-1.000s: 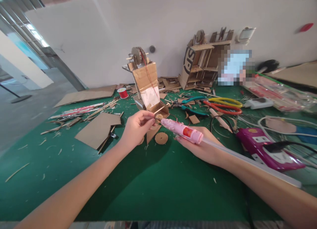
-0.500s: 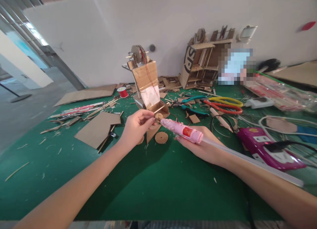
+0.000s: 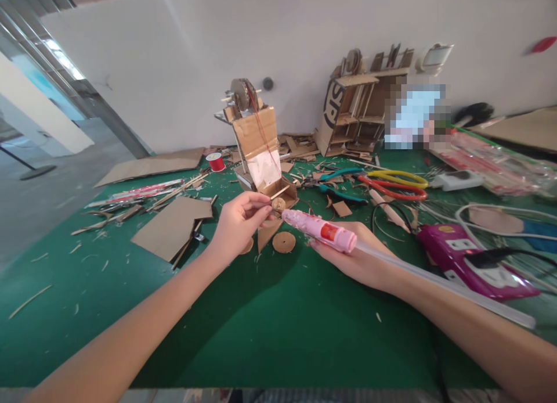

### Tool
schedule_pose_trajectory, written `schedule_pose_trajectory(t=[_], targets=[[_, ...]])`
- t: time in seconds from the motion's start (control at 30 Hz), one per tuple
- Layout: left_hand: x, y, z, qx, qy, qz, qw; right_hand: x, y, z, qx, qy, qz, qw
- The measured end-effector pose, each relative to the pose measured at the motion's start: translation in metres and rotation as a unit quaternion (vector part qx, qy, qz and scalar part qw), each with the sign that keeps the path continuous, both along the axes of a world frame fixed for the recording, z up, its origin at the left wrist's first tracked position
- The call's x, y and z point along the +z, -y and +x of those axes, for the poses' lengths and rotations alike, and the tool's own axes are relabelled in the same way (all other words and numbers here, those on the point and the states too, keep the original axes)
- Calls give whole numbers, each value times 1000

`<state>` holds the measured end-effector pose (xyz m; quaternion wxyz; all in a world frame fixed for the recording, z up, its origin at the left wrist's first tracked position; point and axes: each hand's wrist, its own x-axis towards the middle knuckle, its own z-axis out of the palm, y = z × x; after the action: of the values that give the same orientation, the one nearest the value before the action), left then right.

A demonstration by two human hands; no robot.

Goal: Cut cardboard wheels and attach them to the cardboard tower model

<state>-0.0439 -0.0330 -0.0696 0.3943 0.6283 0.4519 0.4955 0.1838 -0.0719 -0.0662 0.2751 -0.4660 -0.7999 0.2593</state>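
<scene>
My right hand [image 3: 348, 249] is wrapped round a pink hot glue gun [image 3: 322, 229], with a long clear glue stick [image 3: 439, 284] running out of its back. Between the thumb and fingers of my left hand [image 3: 243, 220] is a small cardboard disc [image 3: 278, 205], held right at the gun's nozzle. Below them on the green table lies a larger cardboard disc [image 3: 284, 242] with a centre hole. Another disc [image 3: 247, 247] is partly hidden by my left hand. Just behind stands a cardboard model [image 3: 256, 136] with a pulley wheel on top and red thread.
Teal-handled pliers [image 3: 343, 194] and orange-and-yellow-handled scissors [image 3: 394, 182] lie at the right. A purple power strip [image 3: 474, 263] sits nearer, with cables round it. Flat cardboard [image 3: 172, 226], a red thread spool [image 3: 215, 162] and scraps are at the left. A cardboard shelf box [image 3: 354, 112] stands behind.
The small disc has turned slightly in my left fingers, its face now showing a little more clearly. The glue gun has stayed almost still.
</scene>
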Motion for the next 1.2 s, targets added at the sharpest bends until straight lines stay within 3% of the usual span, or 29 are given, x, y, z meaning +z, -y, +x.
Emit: schedule_pose_trajectory(t=[0.17, 0.53, 1.2], targets=[[0, 0, -1, 3, -9, 1, 1000, -1, 0, -1, -1, 2, 27, 1000], [6, 2, 0, 25, -13, -1, 1000, -8, -3, 4, -12, -12, 14, 1000], [3, -1, -2, 15, -9, 4, 1000, -15, -4, 7, -42, -30, 30, 998]])
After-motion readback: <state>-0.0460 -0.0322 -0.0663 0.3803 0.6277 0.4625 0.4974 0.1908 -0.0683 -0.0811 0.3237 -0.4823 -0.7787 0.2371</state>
